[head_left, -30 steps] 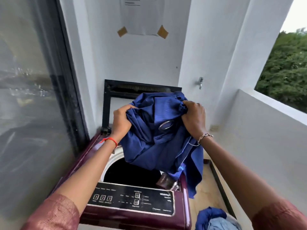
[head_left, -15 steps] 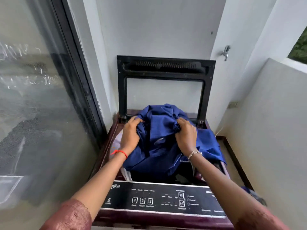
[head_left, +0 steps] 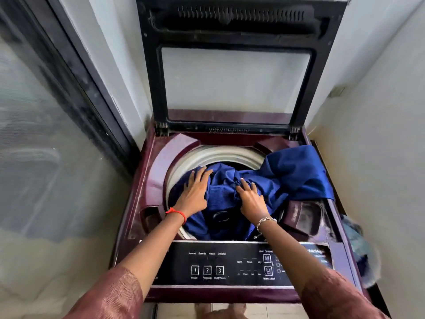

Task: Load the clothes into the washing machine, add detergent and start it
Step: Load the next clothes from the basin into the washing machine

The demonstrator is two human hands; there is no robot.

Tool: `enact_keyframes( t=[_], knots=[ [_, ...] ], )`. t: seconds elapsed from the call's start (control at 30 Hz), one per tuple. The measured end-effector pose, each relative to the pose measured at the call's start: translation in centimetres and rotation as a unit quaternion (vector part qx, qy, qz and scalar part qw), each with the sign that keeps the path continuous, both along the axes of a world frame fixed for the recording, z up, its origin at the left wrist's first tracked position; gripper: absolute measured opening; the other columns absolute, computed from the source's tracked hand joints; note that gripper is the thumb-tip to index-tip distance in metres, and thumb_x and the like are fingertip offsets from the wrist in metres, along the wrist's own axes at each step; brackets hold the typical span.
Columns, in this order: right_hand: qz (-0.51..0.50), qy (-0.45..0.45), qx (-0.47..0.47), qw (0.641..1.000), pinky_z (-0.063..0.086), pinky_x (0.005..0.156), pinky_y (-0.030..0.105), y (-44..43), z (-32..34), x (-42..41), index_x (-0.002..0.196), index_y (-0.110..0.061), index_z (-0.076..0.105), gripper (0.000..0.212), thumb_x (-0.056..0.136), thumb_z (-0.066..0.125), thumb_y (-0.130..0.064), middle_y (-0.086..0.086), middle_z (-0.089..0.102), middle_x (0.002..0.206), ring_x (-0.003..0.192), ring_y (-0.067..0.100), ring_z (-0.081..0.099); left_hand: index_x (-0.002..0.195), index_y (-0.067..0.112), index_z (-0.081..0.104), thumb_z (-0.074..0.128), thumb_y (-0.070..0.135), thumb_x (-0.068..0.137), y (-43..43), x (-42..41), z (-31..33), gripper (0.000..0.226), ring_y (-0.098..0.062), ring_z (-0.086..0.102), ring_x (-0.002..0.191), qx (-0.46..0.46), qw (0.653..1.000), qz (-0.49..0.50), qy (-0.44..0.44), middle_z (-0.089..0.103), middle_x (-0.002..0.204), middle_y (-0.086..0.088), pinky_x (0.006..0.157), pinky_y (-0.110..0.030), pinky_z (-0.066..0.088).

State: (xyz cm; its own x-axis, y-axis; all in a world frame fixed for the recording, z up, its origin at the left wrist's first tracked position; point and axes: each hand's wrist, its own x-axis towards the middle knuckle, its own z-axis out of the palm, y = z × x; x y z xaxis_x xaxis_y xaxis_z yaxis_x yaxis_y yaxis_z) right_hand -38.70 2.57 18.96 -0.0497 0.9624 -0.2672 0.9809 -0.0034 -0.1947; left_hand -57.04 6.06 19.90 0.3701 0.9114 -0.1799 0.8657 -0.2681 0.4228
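A maroon top-loading washing machine (head_left: 149, 171) stands with its black-framed lid (head_left: 234, 24) raised upright. A blue garment (head_left: 296, 173) fills the round drum opening (head_left: 216, 155), and one part of it drapes over the machine's right rim. My left hand (head_left: 194, 192) presses flat on the garment at the left of the drum, fingers spread. My right hand (head_left: 251, 198) presses on the bunched cloth in the middle, fingers fairly straight. The black control panel (head_left: 220, 265) with numbered buttons runs along the front edge.
A glass sliding door (head_left: 46, 134) closes off the left side. White walls stand close behind and to the right. A blurred heap of blue laundry (head_left: 358, 249) sits on the floor at the machine's right. A recessed maroon compartment (head_left: 301, 217) sits right of the drum.
Both hands have lowered the blue garment from above the machine into the drum. Their grip on the bunched cloth has changed to flat pressing. The camera has tilted down.
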Motion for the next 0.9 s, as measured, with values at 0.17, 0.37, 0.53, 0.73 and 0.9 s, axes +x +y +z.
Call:
enact_keyframes(
  t=[0.17, 0.37, 0.53, 0.73, 0.9],
  knots=[
    [0.033, -0.008, -0.125, 0.992, 0.008, 0.111, 0.061, 0.9, -1.9, 0.9, 0.148, -0.027, 0.003, 0.096, 0.078, 0.069, -0.034, 0.007, -0.012, 0.157, 0.144, 0.035, -0.005, 0.149, 0.029, -0.004, 0.072, 0.017, 0.071, 0.7, 2.2, -1.1, 0.109, -0.027, -0.016, 0.144, -0.064, 0.991, -0.088, 0.072, -0.012, 0.157, 0.007, 0.111, -0.063, 0.005],
    [-0.048, -0.046, 0.110, 0.992, 0.007, 0.116, 0.051, 2.6, 0.8, 4.5, 0.141, -0.005, 0.028, 0.061, 0.085, 0.052, -0.009, 0.021, 0.012, 0.154, 0.143, 0.037, 0.010, 0.149, 0.027, 0.002, 0.071, 0.036, 0.077, 1.8, 6.5, -1.2, 0.101, -0.020, -0.015, 0.145, -0.061, 0.990, -0.121, 0.030, -0.005, 0.158, 0.006, 0.115, -0.056, 0.000],
    [-0.164, -0.110, 0.164, 0.967, 0.001, 0.112, 0.059, 3.2, 3.2, 9.6, 0.143, -0.010, 0.028, 0.072, 0.078, 0.058, -0.005, 0.022, 0.012, 0.154, 0.141, 0.046, 0.006, 0.149, 0.024, 0.005, 0.066, 0.037, 0.082, 3.4, 12.1, 0.4, 0.092, -0.021, -0.012, 0.146, -0.039, 0.985, -0.170, 0.008, -0.004, 0.158, 0.005, 0.117, -0.055, 0.002],
    [-0.229, -0.056, 0.066, 0.970, 0.019, 0.107, 0.063, 1.8, 3.9, 14.4, 0.148, -0.028, 0.009, 0.081, 0.086, 0.060, -0.037, 0.004, -0.006, 0.158, 0.143, 0.039, 0.000, 0.150, 0.023, 0.002, 0.058, 0.026, 0.091, 4.1, 18.5, 1.0, 0.081, -0.023, -0.005, 0.146, -0.039, 0.980, -0.193, -0.023, -0.005, 0.159, 0.001, 0.116, -0.053, 0.012],
    [-0.221, 0.017, 0.100, 0.970, 0.030, 0.110, 0.045, 1.9, 3.7, 15.7, 0.145, -0.015, 0.027, 0.060, 0.092, 0.054, -0.023, 0.007, 0.009, 0.157, 0.143, 0.032, 0.015, 0.148, 0.010, 0.016, 0.059, 0.014, 0.089, 4.7, 21.7, 0.3, 0.073, -0.027, 0.030, 0.139, -0.005, 0.986, -0.155, -0.060, 0.022, 0.153, -0.009, 0.110, -0.045, 0.032]
  ],
)
